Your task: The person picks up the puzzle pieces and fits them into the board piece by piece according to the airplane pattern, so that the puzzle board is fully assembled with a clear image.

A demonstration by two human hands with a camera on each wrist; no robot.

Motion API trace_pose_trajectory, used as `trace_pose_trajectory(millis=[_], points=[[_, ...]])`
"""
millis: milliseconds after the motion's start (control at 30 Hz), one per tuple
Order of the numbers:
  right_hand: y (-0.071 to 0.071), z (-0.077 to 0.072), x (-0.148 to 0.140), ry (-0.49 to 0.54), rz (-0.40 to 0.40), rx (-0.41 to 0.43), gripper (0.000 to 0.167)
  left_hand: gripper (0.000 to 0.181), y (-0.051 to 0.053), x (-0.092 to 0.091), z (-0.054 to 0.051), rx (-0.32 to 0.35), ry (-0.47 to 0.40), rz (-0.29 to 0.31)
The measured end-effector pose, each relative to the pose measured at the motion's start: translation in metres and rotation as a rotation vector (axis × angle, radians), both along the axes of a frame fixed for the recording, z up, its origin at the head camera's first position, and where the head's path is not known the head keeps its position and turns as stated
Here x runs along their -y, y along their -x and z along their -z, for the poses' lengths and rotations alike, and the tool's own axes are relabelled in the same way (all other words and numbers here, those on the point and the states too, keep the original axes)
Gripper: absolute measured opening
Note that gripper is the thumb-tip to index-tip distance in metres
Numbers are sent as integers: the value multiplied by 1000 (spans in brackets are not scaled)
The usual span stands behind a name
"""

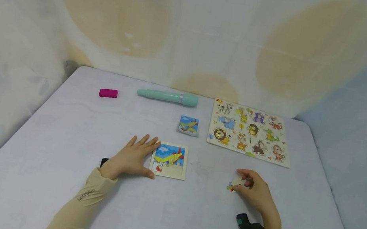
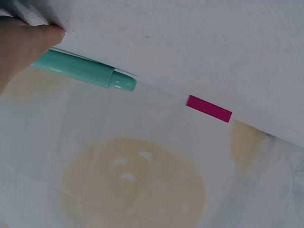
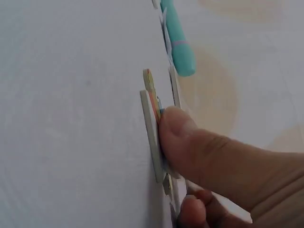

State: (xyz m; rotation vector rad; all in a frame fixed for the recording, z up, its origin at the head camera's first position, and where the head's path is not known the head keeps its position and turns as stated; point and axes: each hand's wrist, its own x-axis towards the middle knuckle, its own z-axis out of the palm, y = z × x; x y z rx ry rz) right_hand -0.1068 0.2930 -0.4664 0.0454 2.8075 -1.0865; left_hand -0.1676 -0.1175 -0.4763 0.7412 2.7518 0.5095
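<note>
A small square jigsaw puzzle (image 1: 169, 156) in a pale wooden frame shows a yellow plane on blue sky. Part of its lower area is bare wood. My left hand (image 1: 131, 158), fingers spread, rests at the left edge of that frame; its thumb (image 2: 40, 38) shows at the corner of the left wrist view. To the right, my right hand (image 1: 254, 190) pinches a puzzle piece (image 3: 151, 137) between thumb and fingers, just over the table. In the head view the piece (image 1: 231, 188) is partly covered by the fingers, so its picture is unclear.
Behind the puzzle lies a small packet with a plane picture (image 1: 188, 125). A wooden animal puzzle board (image 1: 252, 133) is at the back right. A teal marker-shaped object (image 1: 168, 96) and a magenta block (image 1: 108, 93) lie along the back edge, before a draped cloth.
</note>
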Motion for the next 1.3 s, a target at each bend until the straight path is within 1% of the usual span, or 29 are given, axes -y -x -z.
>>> trace_pose_trajectory(millis=[133,233,333,467,633,767,833,967,1033,1167,1300], points=[[0,1,0,-26,9,-38,27,112,0,-1,0,9,-6,-8],[-1,2,-1,-25,32,-76,19,112,-1,-2,1,19,-6,-8],[0,3,-1,13,56,-95,22,112,-1,-2,1,22,-3,-7],[2,3,1,101,60,-70,22,111,-1,-2,1,16,-3,-8],[6,0,6,207,17,-26,30,110,-1,-3,0,11,-5,-8],[12,0,12,307,-17,-19,29,110,-1,-6,0,16,-6,-6],[15,1,16,343,-37,-11,35,110,0,-8,0,21,-8,-6],[24,-1,26,321,-55,19,43,110,1,-10,-1,31,-9,-11],[29,-1,33,302,-65,29,41,110,1,-11,-1,28,-7,-9],[40,-3,49,270,-110,3,32,111,4,-13,0,23,-1,-8],[51,-7,66,271,-144,-21,34,111,4,-15,1,29,-2,-9]])
